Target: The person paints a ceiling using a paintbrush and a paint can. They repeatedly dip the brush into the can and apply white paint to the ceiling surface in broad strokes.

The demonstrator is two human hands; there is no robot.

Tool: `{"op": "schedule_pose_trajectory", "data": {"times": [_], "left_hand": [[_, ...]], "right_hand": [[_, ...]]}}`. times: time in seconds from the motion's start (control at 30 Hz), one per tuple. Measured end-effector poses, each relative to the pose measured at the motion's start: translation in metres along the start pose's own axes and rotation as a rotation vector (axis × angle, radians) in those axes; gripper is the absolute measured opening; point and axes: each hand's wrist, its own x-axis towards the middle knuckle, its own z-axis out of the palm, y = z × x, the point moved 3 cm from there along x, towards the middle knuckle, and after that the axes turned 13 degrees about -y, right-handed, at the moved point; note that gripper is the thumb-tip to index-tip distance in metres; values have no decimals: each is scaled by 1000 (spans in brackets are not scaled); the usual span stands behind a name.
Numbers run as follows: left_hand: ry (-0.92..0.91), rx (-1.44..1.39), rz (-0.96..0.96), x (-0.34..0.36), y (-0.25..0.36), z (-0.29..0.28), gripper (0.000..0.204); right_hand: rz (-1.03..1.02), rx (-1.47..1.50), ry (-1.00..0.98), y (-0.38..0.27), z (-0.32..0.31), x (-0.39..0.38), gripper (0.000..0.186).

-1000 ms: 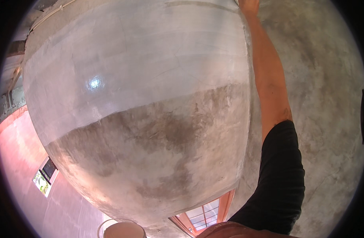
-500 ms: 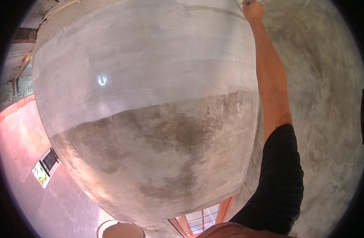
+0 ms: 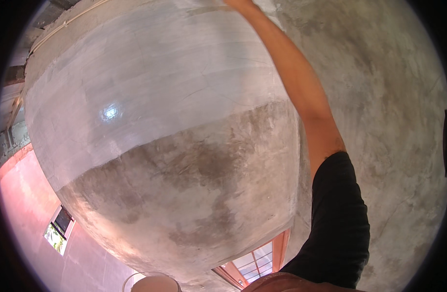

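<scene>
My right arm [image 3: 301, 87], bare below a black sleeve, stretches up to the top of a wall. Only the back part of my right hand [image 3: 239, 3] shows there, in front of the upper wall. Its fingers are cut off by the upper edge, so whatever they hold is out of sight. The wall's upper part is a smooth, pale grey coated area [image 3: 150, 82] with a bright glare spot. Below a slanting border lies rougher, blotchy brown-grey plaster [image 3: 199, 185]. My left hand is outside the picture.
At the bottom stands a round pale bucket [image 3: 157, 284] with a thin handle. A wooden-framed glazed door or window [image 3: 257, 263] is low beside it. A second mottled wall [image 3: 379, 146] meets the first at a corner on the right. Pipes [image 3: 63, 25] run along the upper left.
My right hand has swept left along the top of the wall, from the corner. Earlier it was closed around something dark; now its fingers are out of frame. The view has tilted slightly.
</scene>
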Motion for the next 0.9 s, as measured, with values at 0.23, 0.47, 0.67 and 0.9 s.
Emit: {"op": "schedule_pose_trajectory", "data": {"times": [0.23, 0.47, 0.67, 0.9], "left_hand": [[78, -26, -11, -10, -7, -12, 28], [106, -24, -35, -22, -1, -18, 27], [198, 30, -99, -34, 15, -19, 28], [116, 74, -31, -24, -3, -18, 28]], "right_hand": [[342, -324, 21, 131, -19, -41, 23], [435, -234, -57, 128, 17, -55, 21], [197, -52, -71, -25, 71, -29, 15], [83, 333, -120, -173, 101, 3, 14]]}}
